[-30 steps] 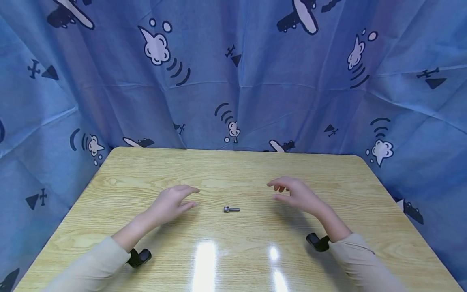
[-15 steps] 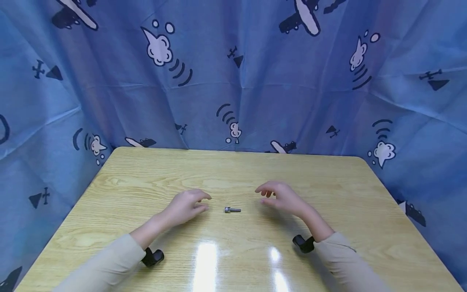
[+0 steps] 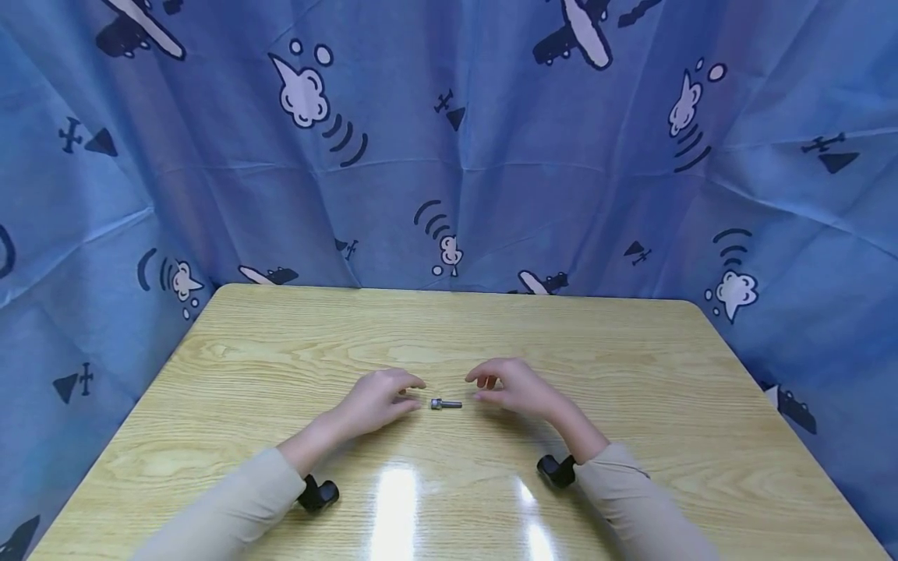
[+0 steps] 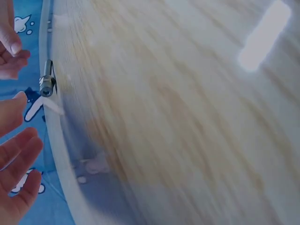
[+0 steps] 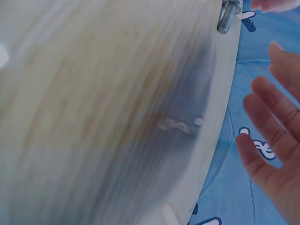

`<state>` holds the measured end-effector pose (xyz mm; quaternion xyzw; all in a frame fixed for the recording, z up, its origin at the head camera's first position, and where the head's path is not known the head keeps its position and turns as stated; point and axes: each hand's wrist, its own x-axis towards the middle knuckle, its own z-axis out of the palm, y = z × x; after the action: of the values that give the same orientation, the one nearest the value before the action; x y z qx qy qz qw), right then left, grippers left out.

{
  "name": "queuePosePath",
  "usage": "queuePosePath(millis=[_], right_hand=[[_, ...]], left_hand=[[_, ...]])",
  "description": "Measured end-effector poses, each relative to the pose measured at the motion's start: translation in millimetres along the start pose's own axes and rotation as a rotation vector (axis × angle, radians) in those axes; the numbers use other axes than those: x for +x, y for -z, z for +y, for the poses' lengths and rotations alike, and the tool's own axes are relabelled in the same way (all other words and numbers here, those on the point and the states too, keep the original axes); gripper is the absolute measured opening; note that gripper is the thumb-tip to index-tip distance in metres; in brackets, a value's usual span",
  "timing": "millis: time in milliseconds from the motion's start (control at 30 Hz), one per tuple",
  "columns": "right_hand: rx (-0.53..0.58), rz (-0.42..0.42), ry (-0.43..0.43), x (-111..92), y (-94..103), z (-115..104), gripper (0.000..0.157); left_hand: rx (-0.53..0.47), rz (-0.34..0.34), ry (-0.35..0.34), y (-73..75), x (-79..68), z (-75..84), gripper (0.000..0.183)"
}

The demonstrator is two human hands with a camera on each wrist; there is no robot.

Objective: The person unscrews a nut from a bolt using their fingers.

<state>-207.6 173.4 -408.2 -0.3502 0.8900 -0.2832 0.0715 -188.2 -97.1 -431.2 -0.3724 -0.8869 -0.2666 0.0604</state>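
Note:
A small metal bolt (image 3: pixel 446 403) lies on its side on the wooden table, its thicker head to the left and its shank to the right. In the left wrist view the bolt (image 4: pixel 47 80) shows its head end; in the right wrist view the bolt (image 5: pixel 228 18) shows its shank end. My left hand (image 3: pixel 379 401) is just left of the head, thumb and fingers apart and holding nothing. On the other side, my right hand (image 3: pixel 512 386) hovers a little beyond the shank's tip, fingers loosely bent and holding nothing.
The light wood-grain table (image 3: pixel 281 335) has rounded far corners and bright reflections near its front. Behind it and at both sides hangs a blue curtain (image 3: pixel 393 156) printed with planes and clouds. Black wrist cameras (image 3: pixel 319 495) sit under both sleeves.
Both hands have moved inward toward the bolt, the left hand going right and the right hand going left and slightly nearer. The bolt stays where it lay.

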Motion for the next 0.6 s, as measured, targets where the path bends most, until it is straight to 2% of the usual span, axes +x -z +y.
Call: queuePosePath(millis=[267,600], right_hand=[[0.031,0.005,0.004,8,-9.4,-2,0.025],[0.048,0.002,0.000,15,-17.5,-3,0.022]], left_hand=[[-0.057,-0.025,0.031,-6.5,5.6,3.2,0.027],[-0.023,-0.034,0.087,-14.4,11.0,2.4,0.025]])
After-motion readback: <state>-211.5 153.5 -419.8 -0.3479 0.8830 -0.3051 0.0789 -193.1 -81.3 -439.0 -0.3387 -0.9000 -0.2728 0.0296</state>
